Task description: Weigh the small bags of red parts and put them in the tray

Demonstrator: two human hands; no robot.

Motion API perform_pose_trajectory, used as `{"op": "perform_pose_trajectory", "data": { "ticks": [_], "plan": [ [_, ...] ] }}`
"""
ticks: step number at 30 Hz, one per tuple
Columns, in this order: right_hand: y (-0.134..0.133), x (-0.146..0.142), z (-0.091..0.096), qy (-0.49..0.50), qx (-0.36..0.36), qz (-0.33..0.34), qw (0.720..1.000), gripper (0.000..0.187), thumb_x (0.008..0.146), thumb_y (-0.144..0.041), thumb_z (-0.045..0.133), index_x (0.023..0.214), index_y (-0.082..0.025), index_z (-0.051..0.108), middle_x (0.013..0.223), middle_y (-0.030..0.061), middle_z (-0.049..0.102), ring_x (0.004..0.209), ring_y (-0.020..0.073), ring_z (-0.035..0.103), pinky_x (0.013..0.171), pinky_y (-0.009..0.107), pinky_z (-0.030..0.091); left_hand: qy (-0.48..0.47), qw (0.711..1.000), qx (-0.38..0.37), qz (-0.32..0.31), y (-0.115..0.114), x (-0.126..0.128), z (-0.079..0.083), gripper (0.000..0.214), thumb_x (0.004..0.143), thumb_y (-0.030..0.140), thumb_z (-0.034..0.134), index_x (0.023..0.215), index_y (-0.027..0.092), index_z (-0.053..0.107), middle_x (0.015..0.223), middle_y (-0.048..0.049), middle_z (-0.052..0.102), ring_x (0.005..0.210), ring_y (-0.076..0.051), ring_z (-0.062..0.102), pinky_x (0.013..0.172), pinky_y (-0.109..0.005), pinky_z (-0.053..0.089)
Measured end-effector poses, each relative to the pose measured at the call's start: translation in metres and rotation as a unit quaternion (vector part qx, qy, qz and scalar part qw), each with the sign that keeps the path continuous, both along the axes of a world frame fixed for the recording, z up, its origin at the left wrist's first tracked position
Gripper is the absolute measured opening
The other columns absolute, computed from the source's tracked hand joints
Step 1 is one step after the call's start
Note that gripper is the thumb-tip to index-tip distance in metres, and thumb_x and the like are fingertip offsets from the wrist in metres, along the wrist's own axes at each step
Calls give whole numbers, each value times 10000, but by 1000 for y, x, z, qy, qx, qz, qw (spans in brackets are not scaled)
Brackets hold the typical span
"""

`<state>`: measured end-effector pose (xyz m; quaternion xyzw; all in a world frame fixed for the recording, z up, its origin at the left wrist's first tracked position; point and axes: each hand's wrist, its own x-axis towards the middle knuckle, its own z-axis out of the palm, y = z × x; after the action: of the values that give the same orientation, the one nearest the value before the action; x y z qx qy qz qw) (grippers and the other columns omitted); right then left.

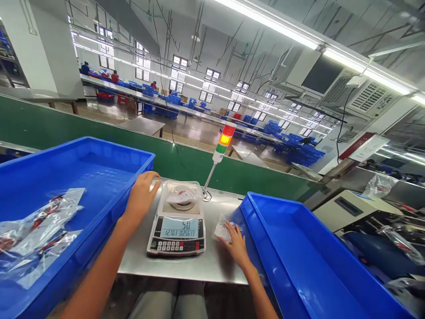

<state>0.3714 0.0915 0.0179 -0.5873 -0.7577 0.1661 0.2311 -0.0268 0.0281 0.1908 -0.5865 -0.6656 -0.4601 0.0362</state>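
On the steel bench stands a digital scale [179, 221] with its display lit. A clear plastic bag [183, 195] with something reddish in it lies on the round pan. Between the scale and the left blue bin, my left hand [142, 192] has its fingers apart and holds nothing that I can see. My right hand [235, 243] is on a second clear plastic bag [222, 228] lying on the bench, thumb and fingers over its near side. What that bag contains is too unclear to name.
The left blue bin [99, 148] holds several clear bags with red and dark pieces [49, 217]. Another blue bin [299, 257] stands at the right. Behind the scale rises a signal light [224, 141] glowing amber, before a green partition [189, 164]. A beige machine [358, 210] is at far right.
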Motion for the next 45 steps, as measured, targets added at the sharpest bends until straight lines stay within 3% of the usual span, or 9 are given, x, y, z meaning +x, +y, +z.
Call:
{"op": "perform_pose_trajectory", "data": {
  "ticks": [8, 12, 16, 21, 26, 32, 37, 41, 45],
  "plan": [
    [-50, 6, -17, 216, 63, -122, 967, 579, 905, -421, 452, 1430, -183, 509, 1449, 141, 569, 1348, 319, 531, 1156, 512, 418, -11, 987, -34, -156, 11, 63, -12, 241, 1006, 334, 420, 1096, 199, 597, 1189, -88, 634, 1167, -262, 568, 1026, -440, 490],
    [-63, 4, -11, 397, 5, -230, 888, 733, 853, -643, 571, 1397, -152, 539, 1329, 161, 655, 1264, 350, 603, 1027, 475, 541, 24, 983, -40, -175, 15, 74, -21, 154, 993, 265, 467, 1091, 207, 571, 1212, -85, 618, 1186, -253, 556, 1026, -433, 499],
    [-71, 12, -6, 517, -30, -223, 826, 771, 771, -642, 716, 1385, -192, 588, 1239, 110, 711, 1215, 326, 645, 957, 421, 594, 89, 985, -18, -147, 28, 83, -33, 32, 947, 228, 554, 949, 206, 531, 1161, -101, 601, 1219, -287, 524, 1036, -464, 497],
    [-70, 20, 14, 527, -22, -200, 826, 792, 736, -582, 790, 1397, -200, 580, 1288, 111, 695, 1215, 320, 648, 958, 408, 597, 90, 988, -3, -128, 37, 96, -45, 102, 888, 141, 563, 966, 201, 534, 1203, -122, 578, 1226, -314, 511, 1068, -502, 468],
    [-60, -11, 73, 521, -6, -129, 844, 804, 763, -546, 782, 1427, -178, 519, 1368, 139, 646, 1247, 321, 622, 1025, 430, 540, 43, 995, 23, -92, 47, 101, -38, 121, 906, 122, 462, 859, 210, 530, 1041, -96, 616, 1046, -279, 573, 940, -440, 512],
    [-33, -89, 157, 325, 112, 66, 937, 304, 923, -380, 622, 1182, -236, 694, 1245, 67, 698, 1192, 270, 619, 1023, 402, 508, -85, 989, 89, 79, 56, 44, 15, 46, 928, 217, 482, 899, 200, 513, 960, -70, 613, 907, -231, 607, 844, -380, 520],
    [19, -149, 170, 180, 166, 211, 946, 330, 895, -109, 505, 1119, -242, 706, 1193, 58, 697, 1160, 245, 601, 1045, 421, 478, -116, 956, 156, 221, 4, -18, 55, 131, 926, 294, 514, 942, 168, 546, 1027, -70, 634, 1024, -253, 623, 974, -460, 506],
    [38, -165, 159, 61, 124, 289, 947, 494, 810, 1, 480, 1185, -237, 697, 1262, 57, 680, 1224, 246, 564, 1092, 461, 442, -93, 939, 154, 294, -40, -54, 46, 186, 933, 350, 450, 895, 187, 531, 1139, -55, 615, 1239, -322, 545, 1060, -584, 436],
    [51, -125, 158, 47, 130, 324, 936, 453, 864, -87, 519, 1263, -242, 664, 1352, 65, 641, 1280, 229, 541, 1127, 460, 418, -38, 959, 74, 270, -54, -82, 13, 288, 906, 442, 358, 797, 207, 485, 1103, -96, 610, 1346, -447, 446, 1054, -689, 374]
  ]
}}
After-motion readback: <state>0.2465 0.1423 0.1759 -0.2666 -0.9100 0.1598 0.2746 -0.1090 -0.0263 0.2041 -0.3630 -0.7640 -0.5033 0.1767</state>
